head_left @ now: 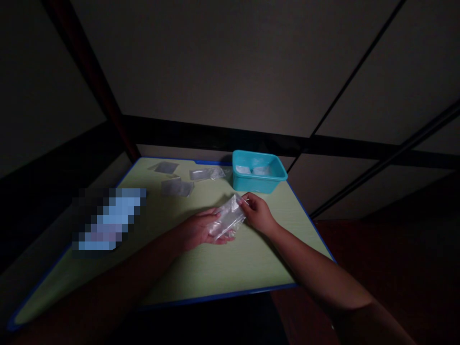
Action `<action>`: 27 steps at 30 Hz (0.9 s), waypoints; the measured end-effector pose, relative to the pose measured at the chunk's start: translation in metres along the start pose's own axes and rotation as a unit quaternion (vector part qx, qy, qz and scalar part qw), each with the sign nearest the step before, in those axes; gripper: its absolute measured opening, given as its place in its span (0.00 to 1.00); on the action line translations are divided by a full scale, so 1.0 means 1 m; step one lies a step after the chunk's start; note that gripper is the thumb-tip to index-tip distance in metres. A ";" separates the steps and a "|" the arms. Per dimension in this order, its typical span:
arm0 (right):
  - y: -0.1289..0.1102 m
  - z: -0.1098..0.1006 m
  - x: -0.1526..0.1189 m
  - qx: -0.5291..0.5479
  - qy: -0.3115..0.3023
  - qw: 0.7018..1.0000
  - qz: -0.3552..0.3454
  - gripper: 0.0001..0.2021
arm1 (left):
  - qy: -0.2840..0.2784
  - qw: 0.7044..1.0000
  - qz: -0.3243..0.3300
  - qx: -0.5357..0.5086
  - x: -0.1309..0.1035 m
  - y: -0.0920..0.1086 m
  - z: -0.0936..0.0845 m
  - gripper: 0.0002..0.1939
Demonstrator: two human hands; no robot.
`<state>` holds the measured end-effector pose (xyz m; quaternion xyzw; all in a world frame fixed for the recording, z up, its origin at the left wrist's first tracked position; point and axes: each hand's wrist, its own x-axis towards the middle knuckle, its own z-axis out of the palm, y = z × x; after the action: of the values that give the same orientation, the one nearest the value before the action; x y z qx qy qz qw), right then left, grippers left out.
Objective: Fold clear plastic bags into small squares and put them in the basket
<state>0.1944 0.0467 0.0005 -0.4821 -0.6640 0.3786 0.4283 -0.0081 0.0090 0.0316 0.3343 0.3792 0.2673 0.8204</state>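
- Spanning both hands, a clear plastic packet [227,220] is held tilted just above the desk [251,270].
- The left hand [197,233] cradles it, fingers beneath and thumb along the edge, presumably so the limp film won't sag.
- The right hand [261,216] pinches its one-o'clock edge, probably for finer control.
- From there, a turquoise tub [256,184] stands at one o'clock; flat packets [178,188] lie at ten to eleven, perhaps leaving working room.
- Nine o'clock: something bluish [117,213], pixelated.

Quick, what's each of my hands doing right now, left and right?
Left hand: holding the clear plastic bag at its near end.
Right hand: closed, pinching the same bag at its far end.
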 end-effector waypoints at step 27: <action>-0.020 -0.006 -0.004 -0.357 -0.012 0.934 0.026 0.16 | 0.105 0.636 0.433 0.631 -0.004 -0.002 -0.006 0.08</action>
<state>0.1943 0.0379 0.0204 -0.6161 -0.7474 0.1334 0.2098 -0.0144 0.0069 0.0292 0.8658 0.3512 0.3207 0.1555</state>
